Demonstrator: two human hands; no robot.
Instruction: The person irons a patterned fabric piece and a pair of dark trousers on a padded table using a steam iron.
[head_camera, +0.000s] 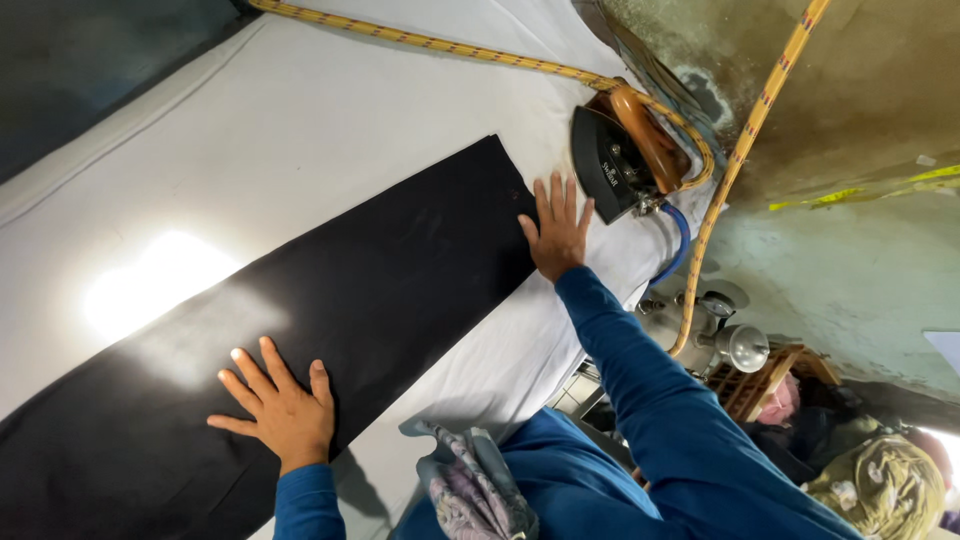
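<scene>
Under both flat, spread palms lies the long black cloth strip (330, 300) on the white-padded counter (300, 120); left hand (280, 410) presses its near stretch, right hand (556, 232) its far end, gripping nothing; just beyond sits the steam iron (615, 160).

Black cloth (330, 300); white table cover (330, 120); black iron (612, 165), orange handle; yellow-orange braided cord (440, 45); blue sleeve (650, 390).

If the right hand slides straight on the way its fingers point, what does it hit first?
Probably the iron: the right hand lies flat at the black fabric's end, fingertips pointing up-frame, just short of its black body.
</scene>
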